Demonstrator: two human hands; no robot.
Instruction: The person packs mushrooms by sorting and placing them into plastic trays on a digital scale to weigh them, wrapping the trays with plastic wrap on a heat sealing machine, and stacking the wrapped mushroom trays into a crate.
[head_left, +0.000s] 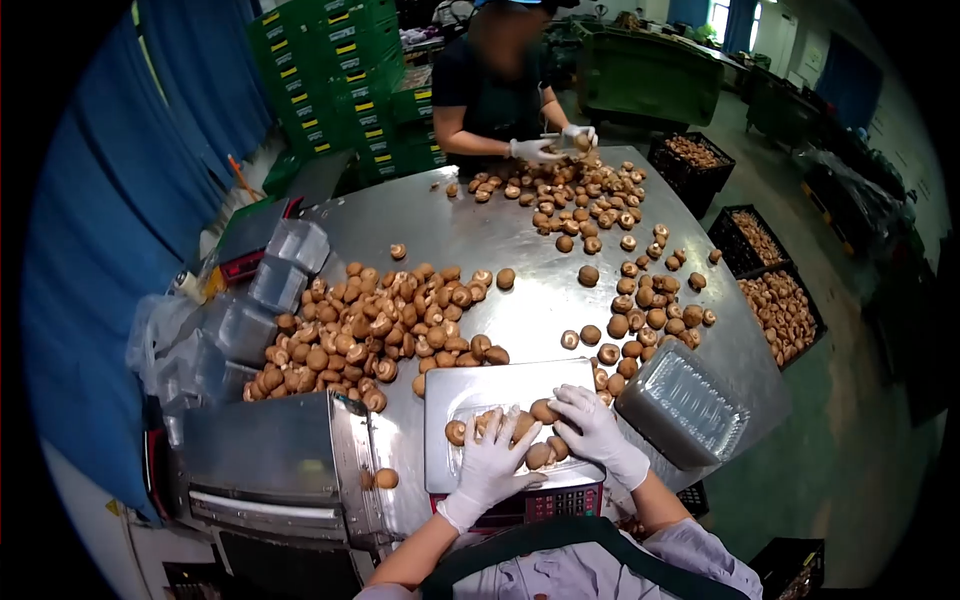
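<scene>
At lower centre of the frame, the left hand [495, 458], fingers spread, and right hand [594, 428], grip unclear, are resting over a scale's [442, 388] mushrooms [538, 457], probably light, springy, bruisable, best cupped by their caps.

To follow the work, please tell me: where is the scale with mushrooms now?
In the head view, the scale is at lower middle, partly beneath the left hand and right hand, with the mushroom pile at upper left and clear trays at right.

I see a blue curtain [95, 260] along the left, stacked green crates [290, 85] near it, and a big green bin [650, 80] toward the back.
</scene>
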